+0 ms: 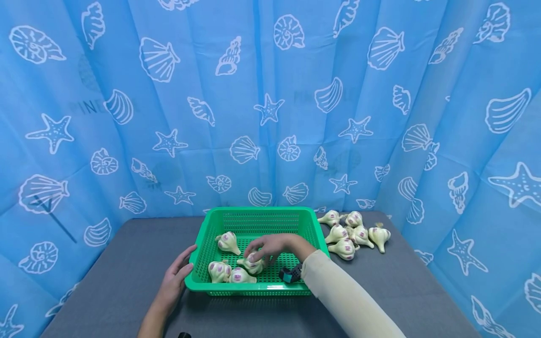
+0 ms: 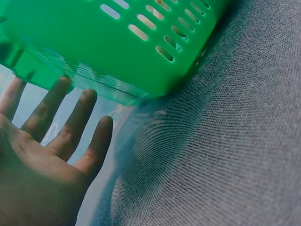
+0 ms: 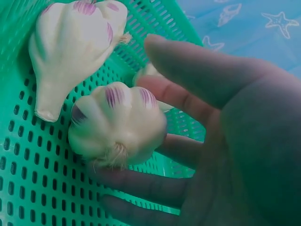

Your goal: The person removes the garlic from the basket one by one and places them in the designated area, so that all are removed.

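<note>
Inside the green basket, my right hand is at a garlic bulb. In the right wrist view, the fingers lie loosely beside and below that bulb, with the thumb apart from it. Another garlic bulb lies further back in the basket, and two more, one beside the other, are at its front left. My left hand is at the basket's left rim, its fingers extended. The left wrist view shows this hand with spread fingers by the basket wall.
Several more garlic bulbs lie in a group on the grey table, right of the basket. A blue curtain with white shell prints hangs behind and at the sides. A small black object shows at the bottom edge.
</note>
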`<state>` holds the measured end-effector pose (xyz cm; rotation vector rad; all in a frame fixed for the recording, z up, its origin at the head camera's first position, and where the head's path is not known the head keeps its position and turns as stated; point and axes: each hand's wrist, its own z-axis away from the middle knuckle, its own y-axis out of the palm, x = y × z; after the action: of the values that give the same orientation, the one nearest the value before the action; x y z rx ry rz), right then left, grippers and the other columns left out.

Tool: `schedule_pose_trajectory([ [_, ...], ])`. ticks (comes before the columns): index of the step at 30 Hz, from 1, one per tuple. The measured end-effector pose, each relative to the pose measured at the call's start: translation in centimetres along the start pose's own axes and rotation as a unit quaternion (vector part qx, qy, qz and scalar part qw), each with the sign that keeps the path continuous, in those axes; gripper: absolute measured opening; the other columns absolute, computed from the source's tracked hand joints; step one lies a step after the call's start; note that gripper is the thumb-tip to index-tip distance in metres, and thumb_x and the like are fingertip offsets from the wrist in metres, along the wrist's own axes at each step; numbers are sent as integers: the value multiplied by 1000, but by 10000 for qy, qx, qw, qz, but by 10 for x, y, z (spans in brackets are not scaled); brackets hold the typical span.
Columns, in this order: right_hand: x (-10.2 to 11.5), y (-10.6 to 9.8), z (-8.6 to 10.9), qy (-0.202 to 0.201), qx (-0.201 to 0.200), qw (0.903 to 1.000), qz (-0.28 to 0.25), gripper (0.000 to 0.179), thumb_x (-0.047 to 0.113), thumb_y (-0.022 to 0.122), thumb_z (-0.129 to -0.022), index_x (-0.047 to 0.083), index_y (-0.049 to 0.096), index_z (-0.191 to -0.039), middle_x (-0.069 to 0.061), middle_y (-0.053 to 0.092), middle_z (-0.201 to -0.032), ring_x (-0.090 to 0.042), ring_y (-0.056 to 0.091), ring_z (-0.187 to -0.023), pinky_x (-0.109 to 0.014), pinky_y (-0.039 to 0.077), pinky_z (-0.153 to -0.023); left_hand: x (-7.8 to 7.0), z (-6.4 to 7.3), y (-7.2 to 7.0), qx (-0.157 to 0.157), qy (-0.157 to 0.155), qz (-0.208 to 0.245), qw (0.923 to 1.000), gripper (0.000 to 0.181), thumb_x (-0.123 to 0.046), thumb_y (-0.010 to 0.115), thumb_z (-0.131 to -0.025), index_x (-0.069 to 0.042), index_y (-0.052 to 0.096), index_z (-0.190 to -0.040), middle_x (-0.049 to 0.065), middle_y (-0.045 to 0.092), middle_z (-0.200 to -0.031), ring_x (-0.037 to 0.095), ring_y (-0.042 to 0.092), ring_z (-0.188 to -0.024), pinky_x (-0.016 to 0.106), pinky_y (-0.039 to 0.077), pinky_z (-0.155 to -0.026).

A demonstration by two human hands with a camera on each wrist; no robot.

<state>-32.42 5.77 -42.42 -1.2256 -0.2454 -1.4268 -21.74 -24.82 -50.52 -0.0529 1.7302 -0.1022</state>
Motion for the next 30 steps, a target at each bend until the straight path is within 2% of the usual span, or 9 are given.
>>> schedule_pose_trajectory([
  [4,2,2,1,-5,-157,9995,268,25,26,65,-95,21,64,-119,1,51,-121,-21,59,-93,-49,50,-84,1,0,0,-2,35,-15,10000,51,-25,46,-104,-12,33,-152,19,30,-151,-5,48,-115,21,45,-87],
  [11,3,2,2,-24,-268,9972,704,18,21,68,-93,21,63,-110,3,54,-107,-15,56,-86,-44,51,-77,1,0,0,-7,56,-17,10000,51,-25,46,-104,-12,33,-152,19,29,-151,-5,48,-115,22,46,-87],
  [15,1,2,2,-14,-332,9970,705,18,17,69,-92,20,63,-108,4,56,-108,-14,56,-86,-42,52,-76,1,0,0,7,42,30,10000,51,-25,46,-104,-12,32,-152,19,30,-151,-4,49,-114,23,47,-86],
  [23,-3,0,1,-53,-431,9976,535,17,11,69,-91,18,63,-106,3,57,-109,-21,61,-82,-47,52,-76,1,1,1,-17,49,6,10000,51,-25,45,-104,-12,32,-152,20,31,-150,-3,50,-113,24,47,-85],
  [30,-3,1,0,-16,-528,9963,678,16,9,69,-90,17,62,-101,3,57,-106,-15,55,-80,-43,52,-72,0,1,1,-10,70,12,10000,51,-25,45,-105,-11,32,-152,20,30,-151,-3,49,-114,23,47,-86],
])
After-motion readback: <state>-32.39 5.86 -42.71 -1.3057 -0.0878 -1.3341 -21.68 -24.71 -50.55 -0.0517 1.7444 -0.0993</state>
